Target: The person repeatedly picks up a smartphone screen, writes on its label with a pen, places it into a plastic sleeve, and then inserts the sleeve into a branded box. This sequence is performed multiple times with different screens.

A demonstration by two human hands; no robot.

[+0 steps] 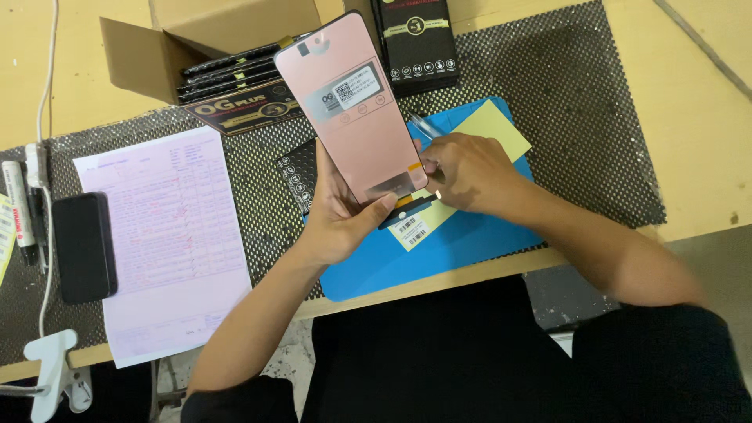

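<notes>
Your left hand (338, 215) grips a flat, pink-backed rectangular phone screen panel (351, 110) near its lower edge, thumb across the front bottom corner and fingers curled behind, so the panel stands tilted up over the desk with its white sticker label facing you. Your right hand (462, 168) is at the panel's lower right corner, fingers pinched narrow around something small there (what exactly sits between the fingertips is too blurred to tell). Just under both hands lies a blue rubber work mat (470, 243), and on it a pale yellow paper sheet (493, 125) and a small white barcode sticker (411, 231). A thin black strip (407, 211) hangs at the bottom of the panel, just above that sticker.

Beyond the panel, an open brown cardboard box (157, 47) holds a stack of flat black packages (227, 70), and another black printed package (417, 43) lies near the top edge of the desk. To your left, a pink paper form with a printed table (168, 243) rests on the black mesh anti-slip mat (595, 102), with a black phone (84, 247) just beside it and a marker pen (17, 200) further left. A white clamp (55, 372) sits at the desk's near edge
</notes>
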